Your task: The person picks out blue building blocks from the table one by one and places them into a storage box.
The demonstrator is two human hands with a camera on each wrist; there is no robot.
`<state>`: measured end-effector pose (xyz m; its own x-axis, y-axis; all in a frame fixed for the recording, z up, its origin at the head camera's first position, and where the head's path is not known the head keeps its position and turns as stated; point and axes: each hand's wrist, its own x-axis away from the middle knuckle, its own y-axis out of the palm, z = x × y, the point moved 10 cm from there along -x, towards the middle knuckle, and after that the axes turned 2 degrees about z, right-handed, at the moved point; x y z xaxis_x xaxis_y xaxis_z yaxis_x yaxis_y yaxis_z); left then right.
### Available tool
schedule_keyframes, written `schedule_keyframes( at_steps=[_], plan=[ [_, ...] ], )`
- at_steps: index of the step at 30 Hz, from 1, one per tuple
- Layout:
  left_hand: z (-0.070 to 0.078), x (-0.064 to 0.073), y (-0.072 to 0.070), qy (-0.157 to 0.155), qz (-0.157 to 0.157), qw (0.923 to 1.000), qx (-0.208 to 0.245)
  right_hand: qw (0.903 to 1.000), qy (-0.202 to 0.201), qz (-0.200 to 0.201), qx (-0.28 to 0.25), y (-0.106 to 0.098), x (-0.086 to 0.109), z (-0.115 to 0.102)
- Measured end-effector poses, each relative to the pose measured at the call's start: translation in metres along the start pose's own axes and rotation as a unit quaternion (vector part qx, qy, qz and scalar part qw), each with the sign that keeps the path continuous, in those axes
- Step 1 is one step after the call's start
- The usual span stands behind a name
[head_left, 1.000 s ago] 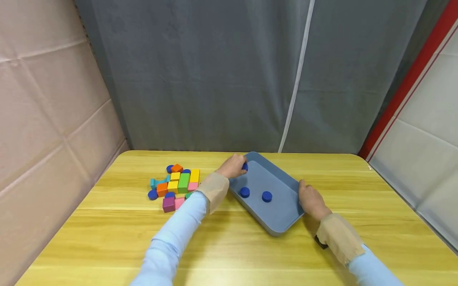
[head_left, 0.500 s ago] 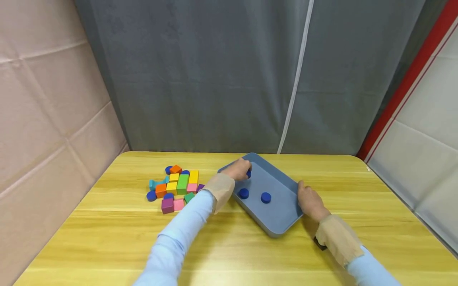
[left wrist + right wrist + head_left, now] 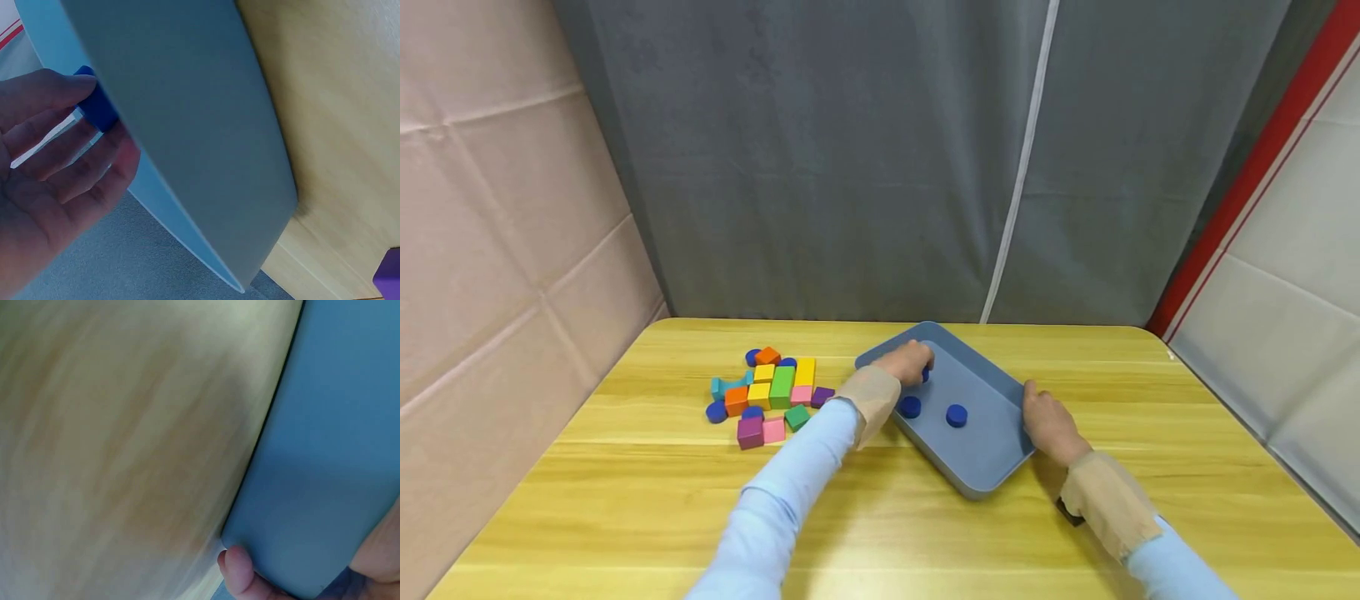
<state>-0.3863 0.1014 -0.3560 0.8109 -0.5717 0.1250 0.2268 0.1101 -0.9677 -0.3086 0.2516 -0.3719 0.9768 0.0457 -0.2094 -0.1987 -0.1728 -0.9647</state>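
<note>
My left hand [image 3: 907, 362] reaches over the far left side of the grey-blue tray [image 3: 981, 454]. Between thumb and fingers it pinches a blue round block [image 3: 99, 109], just inside the rim in the left wrist view. Two more blue round blocks, one nearer the left wall [image 3: 910, 407] and one toward the middle [image 3: 957, 416], lie on the tray floor. At the tray's right side, my right hand [image 3: 1051, 423] grips the wall near the corner. The right wrist view shows its fingers [image 3: 239, 569] at the tray's outer wall [image 3: 325, 425].
Left of the tray lies a group of coloured blocks, among them a green block [image 3: 782, 387], a purple cube [image 3: 750, 432], a turquoise arched piece [image 3: 732, 384] and several blue round ones. A grey curtain [image 3: 835, 167] hangs behind the wooden table [image 3: 647, 500].
My left hand has moved right and slightly nearer, carrying the blue round block from the tray's left rim to over its floor. The right hand and tray stay nearly still.
</note>
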Motion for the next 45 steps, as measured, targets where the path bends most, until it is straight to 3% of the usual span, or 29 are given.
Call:
schedule_keyframes(
  at_steps=[6,21,29,32,34,37,40,41,44,45],
  plan=[
    [0.003,-0.004,0.007,0.018,0.005,0.9997,-0.015,1.0,0.004,0.002,-0.002,0.0,0.0,0.0],
    [0.005,-0.008,0.014,0.028,-0.002,0.9956,-0.089,0.9997,-0.019,0.014,0.007,-0.004,0.0,-0.007],
    [0.009,-0.007,0.016,0.028,0.005,0.9945,-0.101,0.9998,-0.015,0.007,0.006,-0.002,0.0,-0.003],
    [0.002,-0.022,0.025,0.018,-0.02,0.9955,-0.091,0.9999,-0.012,0.003,0.007,-0.003,0.0,-0.003],
    [-0.003,-0.034,0.035,0.015,-0.012,0.9951,-0.097,0.9999,-0.011,0.001,0.008,-0.004,0.0,-0.003],
    [-0.025,-0.078,0.067,0.045,0.018,0.9944,-0.094,0.9999,-0.01,-0.005,0.007,-0.003,0.0,-0.004],
    [-0.033,-0.089,0.076,0.046,0.005,0.9958,-0.079,0.9999,-0.009,-0.008,0.005,-0.003,0.0,-0.004],
    [-0.033,-0.087,0.073,0.049,0.003,0.9964,-0.069,0.9999,-0.009,-0.008,0.004,-0.003,0.0,-0.004],
    [-0.013,-0.044,0.042,0.013,-0.025,0.998,-0.056,0.9999,-0.009,-0.005,0.002,-0.003,0.0,-0.004],
    [-0.007,-0.032,0.034,0.014,-0.018,0.9982,-0.056,1.0,-0.009,-0.004,0.002,-0.003,0.0,-0.004]
  ],
)
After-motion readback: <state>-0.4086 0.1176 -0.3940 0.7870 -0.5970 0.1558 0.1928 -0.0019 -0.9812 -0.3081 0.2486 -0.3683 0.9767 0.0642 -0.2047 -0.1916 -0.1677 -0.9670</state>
